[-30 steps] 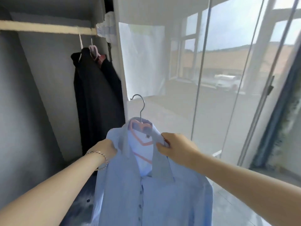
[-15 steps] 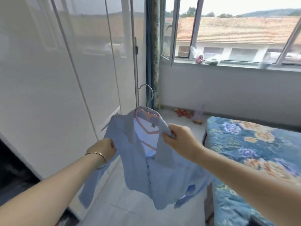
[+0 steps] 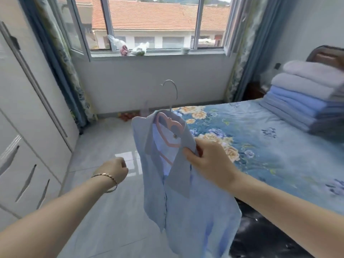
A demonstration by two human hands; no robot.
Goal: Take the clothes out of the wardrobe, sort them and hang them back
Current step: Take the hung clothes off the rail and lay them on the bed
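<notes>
The light blue shirt point(image 3: 186, 192) on its pink hanger point(image 3: 168, 127) is gripped at the collar by the right hand point(image 3: 208, 161), held up near the floral bed point(image 3: 270, 146). The left hand point(image 3: 113, 169) is curled closed, empty, apart to the left.

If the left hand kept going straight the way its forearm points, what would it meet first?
Probably nothing soon: the left hand, closed and empty, points over bare floor toward the wall under the window. The shirt hangs just to its right, though depth is unclear.
</notes>
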